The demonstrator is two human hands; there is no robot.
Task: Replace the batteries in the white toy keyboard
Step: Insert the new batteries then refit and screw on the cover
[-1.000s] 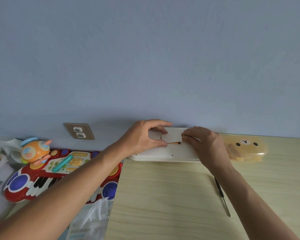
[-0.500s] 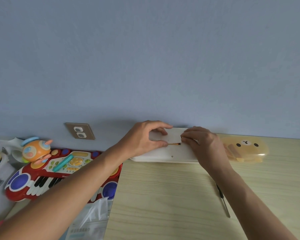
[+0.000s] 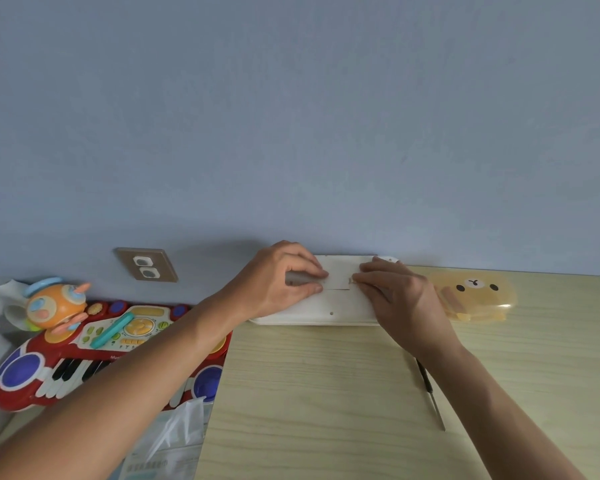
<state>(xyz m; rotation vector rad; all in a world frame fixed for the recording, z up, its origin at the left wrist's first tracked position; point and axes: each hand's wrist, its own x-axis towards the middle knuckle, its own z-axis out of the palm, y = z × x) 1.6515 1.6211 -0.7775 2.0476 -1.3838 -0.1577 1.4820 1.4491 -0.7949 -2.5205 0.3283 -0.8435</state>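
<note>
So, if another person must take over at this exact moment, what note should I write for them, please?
Left hand: fingers pressing on the left side of the battery cover, holding nothing free.
Right hand: fingers pressing on the cover's right side.
The white toy keyboard lies underside up at the table's back edge against the wall. The cover sits nearly flat; a thin dark seam shows along its front edge.
The screwdriver lies on the table by the right forearm.
Done: cover laid in place, it seems. Which batteries are inside cannot be seen.
Left: probably seat the cover fully, screw it down, turn the keyboard over.
</note>
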